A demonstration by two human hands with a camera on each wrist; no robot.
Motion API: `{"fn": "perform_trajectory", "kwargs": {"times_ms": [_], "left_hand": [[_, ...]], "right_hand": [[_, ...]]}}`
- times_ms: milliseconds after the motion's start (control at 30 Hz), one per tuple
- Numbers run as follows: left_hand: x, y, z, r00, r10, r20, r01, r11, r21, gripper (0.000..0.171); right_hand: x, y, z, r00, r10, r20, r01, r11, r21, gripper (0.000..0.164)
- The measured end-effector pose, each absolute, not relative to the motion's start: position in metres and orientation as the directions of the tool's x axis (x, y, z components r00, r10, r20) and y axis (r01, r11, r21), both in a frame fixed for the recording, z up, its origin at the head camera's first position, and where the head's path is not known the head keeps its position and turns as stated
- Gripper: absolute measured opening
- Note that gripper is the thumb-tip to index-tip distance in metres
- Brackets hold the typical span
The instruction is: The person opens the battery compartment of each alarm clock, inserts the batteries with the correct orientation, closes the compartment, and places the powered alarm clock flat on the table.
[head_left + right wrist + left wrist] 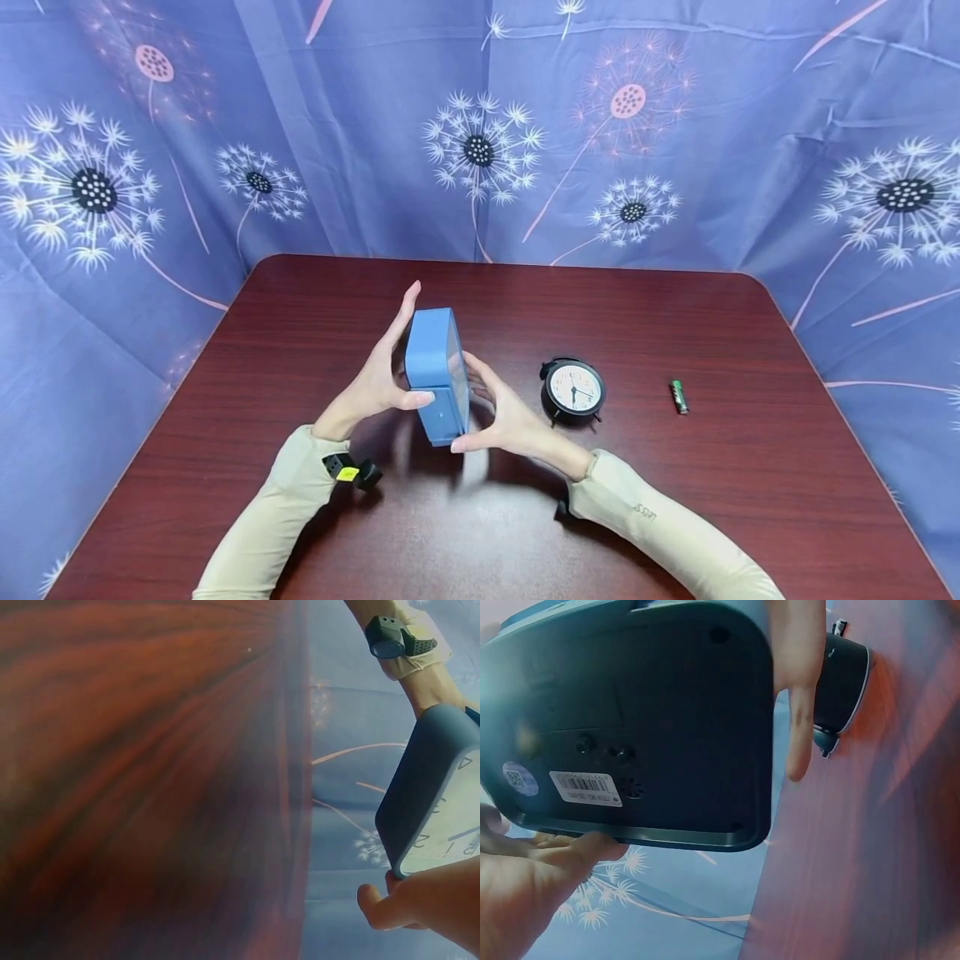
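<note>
Glossy dark-red wood-grain table (487,550): over its middle, I observe left hand (375,383) and right hand (513,417), digits clamped on a blue rounded-rectangular clock (430,354); right, a green cylindrical battery (678,397), black round alarm clock (576,387); far, blue dandelion-print curtain (360,108).

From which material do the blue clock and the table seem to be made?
The blue clock: probably matte plastic; its casing looks smooth, with rounded corners. The table: wood or wood-look laminate, fairly glossy; it shows dark reddish grain and a bright reflection.
</note>
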State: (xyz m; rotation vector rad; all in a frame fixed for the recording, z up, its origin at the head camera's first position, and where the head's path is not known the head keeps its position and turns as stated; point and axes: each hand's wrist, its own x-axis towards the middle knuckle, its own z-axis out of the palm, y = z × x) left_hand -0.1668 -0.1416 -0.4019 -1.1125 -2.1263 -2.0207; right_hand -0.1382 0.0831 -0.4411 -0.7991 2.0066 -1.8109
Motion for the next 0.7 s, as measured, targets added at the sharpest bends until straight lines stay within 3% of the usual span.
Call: {"fn": "perform_trajectory", "kwargs": {"times_ms": [200,433,700], "left_hand": [[-0.168,-0.140,-0.404,-0.760,0.426,0.490,0.475,-0.150,0.867,0.122],[-0.168,-0.139,-0.405,-0.796,0.413,0.442,0.379,-0.228,0.897,0.118],[-0.168,-0.146,-0.405,-0.801,0.482,0.354,0.312,-0.168,0.935,0.114]], "right_hand": [[-0.138,0.083,-0.440,-0.793,-0.595,0.130,-0.198,0.050,-0.979,0.115],[-0.140,0.083,-0.435,-0.801,-0.578,0.158,-0.215,0.031,-0.976,0.105],[-0.145,0.093,-0.429,-0.821,-0.561,0.105,-0.211,0.128,-0.969,0.104]]}}
